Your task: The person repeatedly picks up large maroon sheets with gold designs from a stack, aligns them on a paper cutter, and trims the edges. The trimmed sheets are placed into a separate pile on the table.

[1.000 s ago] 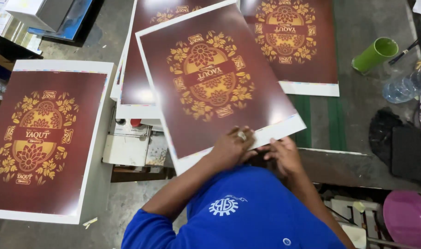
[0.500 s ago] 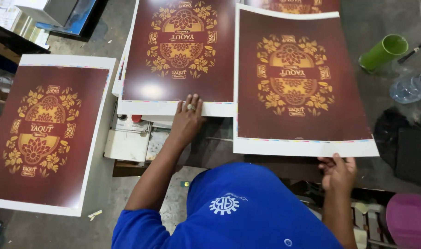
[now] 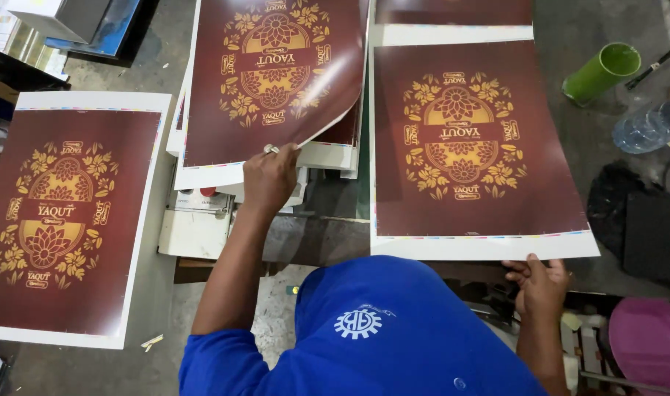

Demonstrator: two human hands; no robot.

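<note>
Left hand (image 3: 269, 180), ringed, pinched shut on the near edge of a dark red printed sheet (image 3: 272, 77), lifting that edge so the paper bows up off the stack (image 3: 203, 176) beneath. Right hand (image 3: 542, 286) at the near right corner of a second printed sheet (image 3: 481, 147), fingers curled at the white margin; whether gripping or only touching, hard to tell. Second sheet lying flat on the right, just beside the lifted one, overlapping another sheet of the same kind at the far edge (image 3: 452, 11). Blue shirt (image 3: 393, 330) filling the near middle.

Outward to the left: a third flat pile of the same red and gold prints (image 3: 63, 220), well apart from the left hand. Beneath the middle stack, a pale machine box (image 3: 195, 227) with a red button. Work surface (image 3: 569, 125) grey, worn and stained, with green stripes showing between the sheets. Far left corner: boxes and a blue panel (image 3: 100, 26).

Right side: one green cup (image 3: 601, 73) lying tilted, one clear plastic bottle (image 3: 650, 125) on its side, one black bag (image 3: 635, 224), one pink plastic basin (image 3: 650, 348) at the near right corner.

Count: four red sheets or piles in view, two hands, one cup, one bottle, one basin.
</note>
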